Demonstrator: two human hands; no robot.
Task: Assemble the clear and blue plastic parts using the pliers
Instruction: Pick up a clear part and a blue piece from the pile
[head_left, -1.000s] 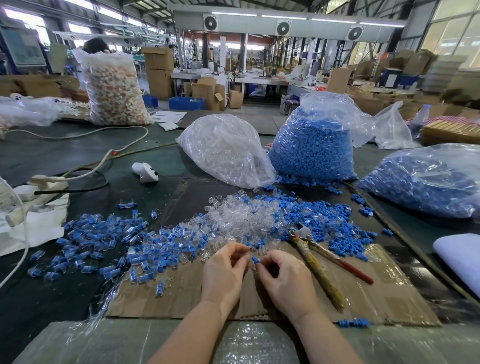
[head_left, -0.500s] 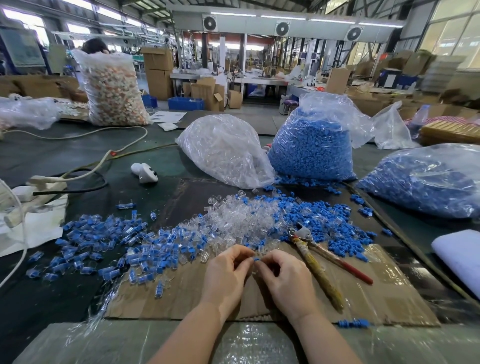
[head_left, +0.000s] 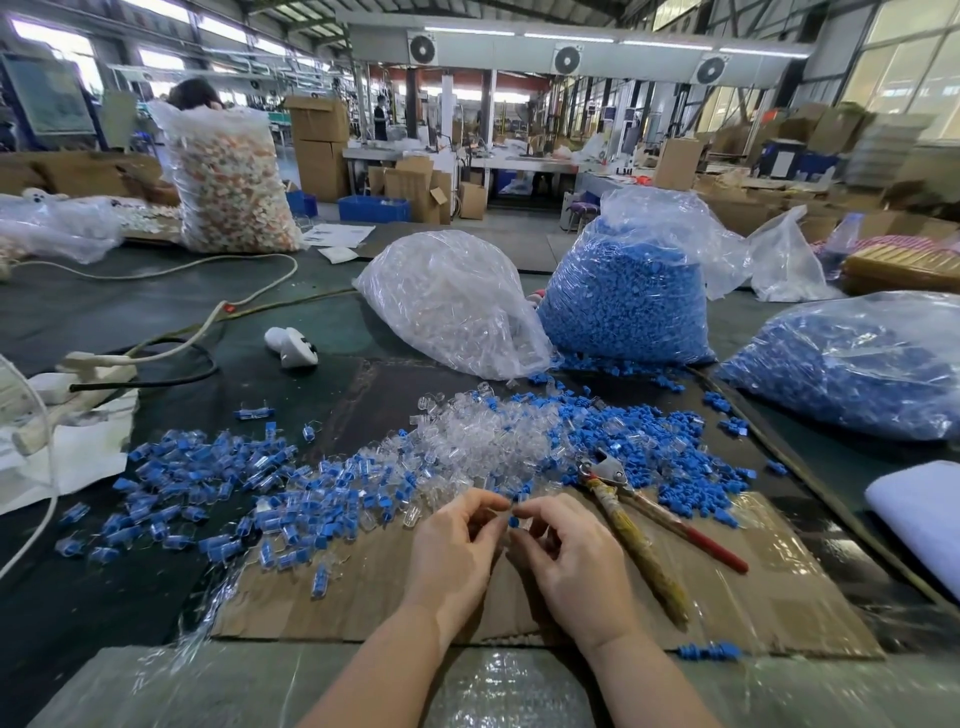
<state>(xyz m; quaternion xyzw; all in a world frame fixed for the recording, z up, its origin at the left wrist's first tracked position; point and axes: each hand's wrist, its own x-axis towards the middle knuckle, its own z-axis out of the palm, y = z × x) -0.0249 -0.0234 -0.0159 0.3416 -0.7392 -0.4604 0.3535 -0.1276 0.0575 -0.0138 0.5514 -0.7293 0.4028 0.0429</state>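
My left hand (head_left: 457, 545) and my right hand (head_left: 566, 551) meet fingertip to fingertip over the cardboard sheet (head_left: 363, 587). Between them my right fingers pinch a small blue part (head_left: 514, 521), and my left fingers pinch a clear part against it; the clear part is mostly hidden. Just beyond lies a heap of loose clear parts (head_left: 483, 441), with loose blue parts (head_left: 670, 457) to its right. Joined clear-and-blue pieces (head_left: 218, 483) spread out on the left. The pliers (head_left: 639, 525) lie untouched to the right of my right hand.
Behind the heaps stand a bag of clear parts (head_left: 452, 301) and two bags of blue parts (head_left: 628, 306) (head_left: 852, 364). Cables and a power strip (head_left: 98, 364) lie at left beside a small white device (head_left: 291, 345). A white pad (head_left: 919, 509) sits at right.
My fingertips have shifted slightly as they work the blue part and the clear part together. The pliers and the heaps have not moved.
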